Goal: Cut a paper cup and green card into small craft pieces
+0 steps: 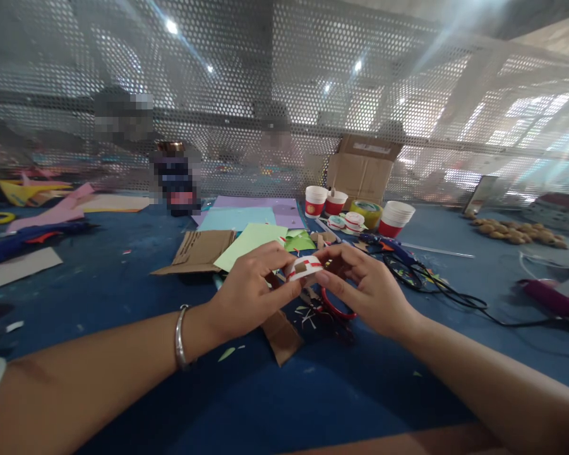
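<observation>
Between my two hands is a small round white-and-red piece (pixel 304 269), which looks like the cut-off bottom of a paper cup, with a brown patch on its side. My left hand (pixel 249 294) pinches its left side between thumb and fingers. From the right, my right hand (pixel 367 291) grips the other side, thumb on the near face. Below them on the blue table (pixel 170 392) lie red-handled scissors (pixel 337 308), partly hidden by my right hand. A brown cardboard strip (pixel 283 341) and thin paper scraps are beside the scissors.
Coloured paper sheets (pixel 246 243) and corrugated cardboard (pixel 201 249) lie beyond my hands. Paper cups (pixel 396 218), green tape (pixel 367 213) and a blue glue gun (pixel 393 246) with a trailing cord stand or lie back right. Another glue gun (pixel 33 237) lies left. A perforated metal screen (pixel 237 126) rises behind.
</observation>
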